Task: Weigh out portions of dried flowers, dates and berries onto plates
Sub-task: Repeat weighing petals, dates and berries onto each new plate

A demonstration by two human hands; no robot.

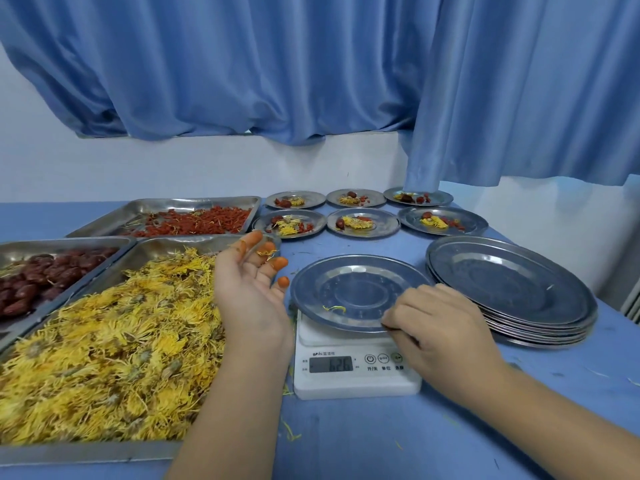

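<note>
A steel plate (356, 271) sits on a white digital scale (349, 379) at the centre, with one yellow petal strand on it. My right hand (440, 320) grips the plate's near right rim. Between the flower tray and the plate my left hand (249, 282) hovers palm up, fingers relaxed and stained orange, with a few yellow petals on the fingertips. A big tray of dried yellow flowers (104, 344) lies at the left. Behind it are a tray of dark red dates (38, 275) and a tray of red berries (194, 221).
Several small plates (363, 221) with portions of flowers, dates and berries stand in two rows at the back. A stack of empty steel plates (512, 289) is at the right. Blue curtains hang behind the blue table (381, 438). Loose petals lie near the scale.
</note>
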